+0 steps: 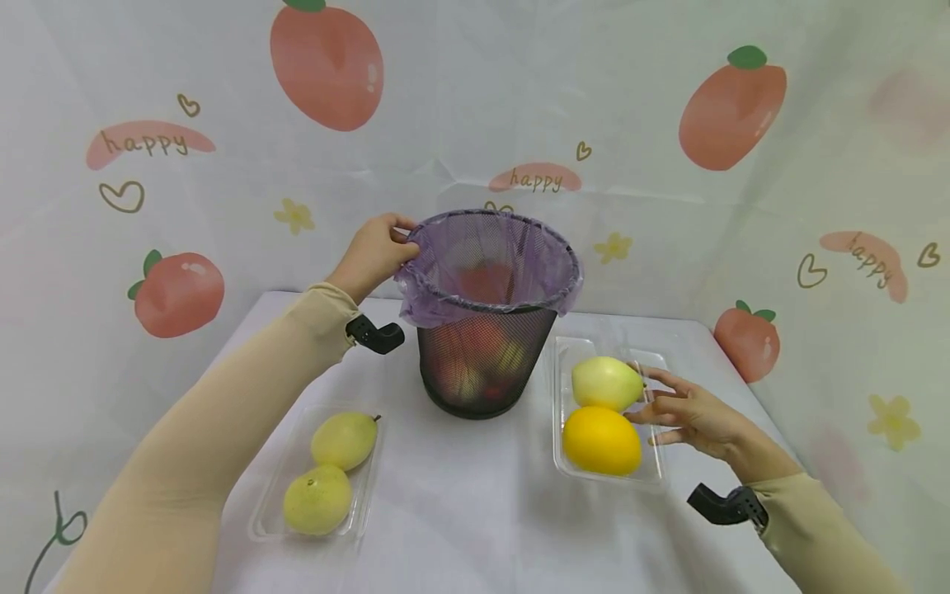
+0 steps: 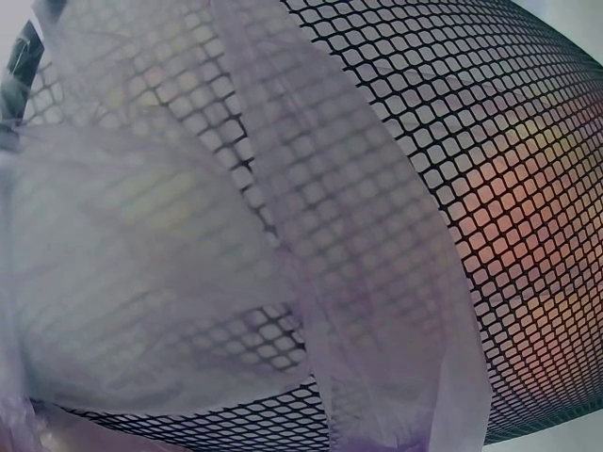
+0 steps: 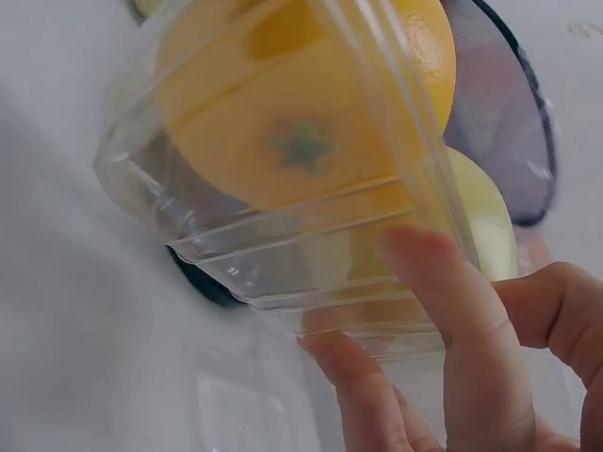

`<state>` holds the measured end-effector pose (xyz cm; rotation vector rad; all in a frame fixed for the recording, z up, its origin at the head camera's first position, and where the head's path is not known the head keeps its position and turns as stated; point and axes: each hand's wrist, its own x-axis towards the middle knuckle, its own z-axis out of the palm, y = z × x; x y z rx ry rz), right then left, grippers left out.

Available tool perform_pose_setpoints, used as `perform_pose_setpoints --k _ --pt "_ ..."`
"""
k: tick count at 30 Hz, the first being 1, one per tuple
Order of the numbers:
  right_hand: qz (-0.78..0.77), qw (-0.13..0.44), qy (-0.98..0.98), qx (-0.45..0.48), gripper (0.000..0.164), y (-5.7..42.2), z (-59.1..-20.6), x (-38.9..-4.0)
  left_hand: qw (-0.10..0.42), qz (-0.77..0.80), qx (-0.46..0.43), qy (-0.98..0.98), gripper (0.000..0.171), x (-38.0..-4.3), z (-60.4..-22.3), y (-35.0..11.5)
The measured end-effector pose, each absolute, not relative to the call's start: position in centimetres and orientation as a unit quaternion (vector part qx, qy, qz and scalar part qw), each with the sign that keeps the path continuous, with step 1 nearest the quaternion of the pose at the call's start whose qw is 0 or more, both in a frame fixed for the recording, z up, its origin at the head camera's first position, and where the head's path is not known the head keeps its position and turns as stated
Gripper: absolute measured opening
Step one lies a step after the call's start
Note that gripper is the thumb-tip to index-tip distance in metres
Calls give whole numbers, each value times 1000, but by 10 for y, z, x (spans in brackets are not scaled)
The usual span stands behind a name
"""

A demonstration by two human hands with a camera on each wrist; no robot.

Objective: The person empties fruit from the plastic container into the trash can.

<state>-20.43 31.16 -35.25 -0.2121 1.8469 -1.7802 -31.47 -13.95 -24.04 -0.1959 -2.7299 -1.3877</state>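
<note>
My left hand pinches the rim of a black mesh trash bin, over its purple plastic liner. Red and yellow-green things show blurrily through the mesh. To the right, my right hand holds the side of a clear plastic tray, which looks raised off the table. Inside that tray lie a bright orange and a pale green pear, side by side. In the left wrist view, liner and mesh fill the picture and the left hand is mostly hidden.
A second clear tray with two yellow-green pears lies on the white-covered table at the left front. Another clear tray shows partly behind the held one. A printed white cloth hangs behind the bin.
</note>
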Motion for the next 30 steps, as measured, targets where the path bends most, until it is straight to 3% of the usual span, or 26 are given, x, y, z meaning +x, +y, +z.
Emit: perform_pose_setpoints --k 5,11,22,24,28,30 --pt "-700 281 650 -90 43 336 -343 -220 37 -452 -62 -889 48 -315 -241 -139" --pt "-743 283 600 -87 43 356 -325 -238 36 -452 -61 -889 48 -314 -242 -140" --pt "-779 210 590 -34 38 377 -283 -271 41 -456 -62 -887 48 -316 -243 -140" --pt "-783 200 588 -20 45 376 -271 -276 42 -456 -62 -887 48 -316 -243 -140" --pt "-760 184 623 42 78 369 -244 -287 44 -456 -62 -887 47 -317 -243 -140" --pt "-756 180 627 61 82 364 -230 -294 42 -457 -61 -887 47 -317 -244 -140"
